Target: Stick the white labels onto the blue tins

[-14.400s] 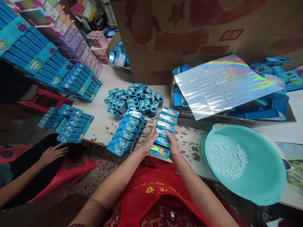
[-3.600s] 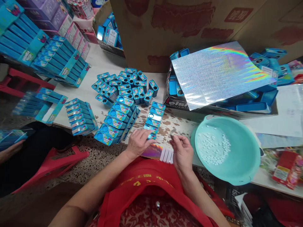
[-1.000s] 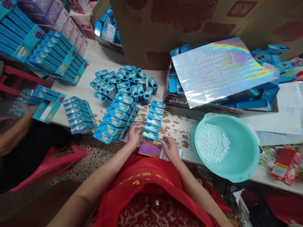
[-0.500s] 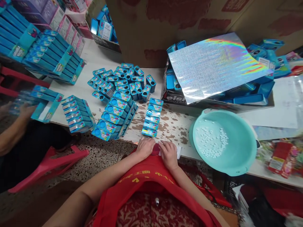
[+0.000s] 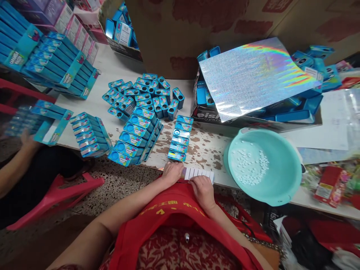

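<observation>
Both my hands rest at the near table edge on a small holographic sticker sheet point(image 5: 197, 173) whose white peeled strips show between them. My left hand point(image 5: 172, 173) covers its left end with fingers curled down. My right hand point(image 5: 203, 189) sits at its near edge, fingers bent onto it. Just beyond stands a short column of small blue tins point(image 5: 178, 138), lids up. A longer slanted row of blue tins point(image 5: 135, 135) lies to its left.
A teal basin point(image 5: 292, 170) holding small white tablets sits at right. A large holographic sheet point(image 5: 253, 75) lies over a box of blue tins. Cardboard boxes stand behind. Another person's hand point(image 5: 26, 138) holds a pack of tins at far left, above a red stool point(image 5: 62, 191).
My hands drew back from the column of tins to the table edge and settled on the sticker sheet; its white strips now show. The view tilted slightly down.
</observation>
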### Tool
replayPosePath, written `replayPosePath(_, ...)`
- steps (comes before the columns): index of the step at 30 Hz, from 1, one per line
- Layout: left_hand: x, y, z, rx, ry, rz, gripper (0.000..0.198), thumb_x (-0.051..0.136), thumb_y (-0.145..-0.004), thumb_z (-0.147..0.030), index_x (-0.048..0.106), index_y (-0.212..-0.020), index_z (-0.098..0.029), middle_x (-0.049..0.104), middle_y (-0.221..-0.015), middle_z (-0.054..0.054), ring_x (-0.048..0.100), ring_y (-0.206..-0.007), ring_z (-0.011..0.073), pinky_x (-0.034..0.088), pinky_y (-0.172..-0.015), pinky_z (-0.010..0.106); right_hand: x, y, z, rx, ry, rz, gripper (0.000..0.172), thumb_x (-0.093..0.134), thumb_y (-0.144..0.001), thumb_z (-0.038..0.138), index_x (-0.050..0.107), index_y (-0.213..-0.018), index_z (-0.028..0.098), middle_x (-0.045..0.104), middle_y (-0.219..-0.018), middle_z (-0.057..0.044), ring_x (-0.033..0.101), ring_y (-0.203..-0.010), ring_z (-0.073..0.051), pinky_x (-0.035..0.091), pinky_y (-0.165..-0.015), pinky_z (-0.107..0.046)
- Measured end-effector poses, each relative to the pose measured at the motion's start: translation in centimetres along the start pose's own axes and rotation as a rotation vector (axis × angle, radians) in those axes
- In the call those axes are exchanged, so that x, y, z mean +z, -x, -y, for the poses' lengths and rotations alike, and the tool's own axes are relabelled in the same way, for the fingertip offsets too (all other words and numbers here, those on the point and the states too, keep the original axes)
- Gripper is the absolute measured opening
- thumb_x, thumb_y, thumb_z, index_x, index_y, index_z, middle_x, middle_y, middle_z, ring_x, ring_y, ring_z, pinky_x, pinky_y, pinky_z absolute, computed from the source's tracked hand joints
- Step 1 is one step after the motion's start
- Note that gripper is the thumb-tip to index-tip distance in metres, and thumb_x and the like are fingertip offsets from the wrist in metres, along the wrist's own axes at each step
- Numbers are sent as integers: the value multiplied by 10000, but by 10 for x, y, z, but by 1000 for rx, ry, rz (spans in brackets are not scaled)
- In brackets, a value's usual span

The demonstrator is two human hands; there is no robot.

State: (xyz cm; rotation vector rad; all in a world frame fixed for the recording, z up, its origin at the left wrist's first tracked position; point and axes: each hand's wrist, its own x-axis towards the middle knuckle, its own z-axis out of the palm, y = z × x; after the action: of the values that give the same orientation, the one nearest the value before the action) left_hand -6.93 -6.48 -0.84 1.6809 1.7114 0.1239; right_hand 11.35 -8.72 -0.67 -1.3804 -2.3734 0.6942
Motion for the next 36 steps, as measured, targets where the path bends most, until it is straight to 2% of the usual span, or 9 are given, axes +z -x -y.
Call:
replayPosePath(6, -17, 18, -6, 268, 380, -3, 376, 517, -851, -322, 555, -1200, -188, 595, -1244, 83, 540, -1133, 203, 397, -965, 306, -47, -19, 18, 239, -361, -80, 174, 533, -860, 341, 586, -760, 210, 617, -714, -20, 560, -684, -171, 432, -644, -297)
replayPosePath(8, -24, 20, -14, 240, 457, 56, 323, 538, -829, -336, 604, -1110, -193, 649, -1124, 48, 583, -1020, 179, 437, -878, 267, -58, -27, 23, 302, -441, -68, 188, 555, -840, 365, 585, -746, 206, 611, -701, -10, 557, -661, -160, 431, -638, -287)
replayPosePath(10, -32, 18, -22, 146, 488, 96, 229, 480, -853, -321, 654, -923, -189, 679, -859, 8, 602, -811, 149, 449, -739, 237, -63, -36, 27, 380, -516, -71, 204, 581, -813, 390, 583, -732, 203, 603, -680, -1, 549, -633, -152, 428, -623, -279)
replayPosePath(13, -49, 9, -25, 80, 477, 93, 278, 419, -876, -309, 661, -816, -186, 644, -698, -13, 569, -687, 135, 418, -657, 224, -56, -54, 29, 505, -646, -137, 223, 627, -752, 413, 582, -722, 197, 607, -673, 3, 543, -622, -146, 433, -618, -276)
replayPosePath(18, -91, -22, -11, 49, 358, -108, 250, 439, -869, -313, 649, -952, -206, 670, -779, 2, 599, -764, 165, 421, -701, 241, -30, -111, 32, 577, -740, -291, 208, 657, -690, 387, 597, -695, 188, 576, -725, -7, 530, -704, -158, 440, -698, -302)
replayPosePath(23, -121, -61, 12, -6, 90, -270, 259, 375, -881, -206, 529, -1088, -189, 659, -866, 42, 611, -814, 200, 428, -707, 279, -5, -175, 37, 638, -640, -419, 134, 695, -631, 296, 637, -656, 177, 522, -916, -66, 485, -956, -223, 364, -920, -384)
replayPosePath(27, -122, -81, 23, -1, -18, -286, 258, 350, -881, -176, 498, -1092, -191, 644, -980, 89, 603, -926, 233, 440, -740, 309, 13, -198, 34, 698, -545, -442, 108, 695, -628, 263, 626, -642, 181, 485, -994, -82, 425, -1045, -257, 302, -981, -417)
replayPosePath(31, -111, -95, 33, -53, 65, -232, 259, 343, -888, -191, 472, -1111, -168, 642, -960, 98, 611, -912, 231, 457, -753, 326, 26, -201, 28, 686, -534, -454, 110, 667, -638, 227, 566, -644, 182, 458, -975, -73, 431, -1029, -243, 300, -990, -408)
replayPosePath(36, -93, -93, 40, -253, 192, -223, 359, 411, -864, -201, 465, -1214, -141, 669, -1004, 128, 614, -1002, 267, 446, -878, 392, 30, -194, 22, 745, -620, -527, 389, 687, -615, 264, 471, -930, 192, 454, -1055, -76, 486, -886, -188, 416, -829, -338)
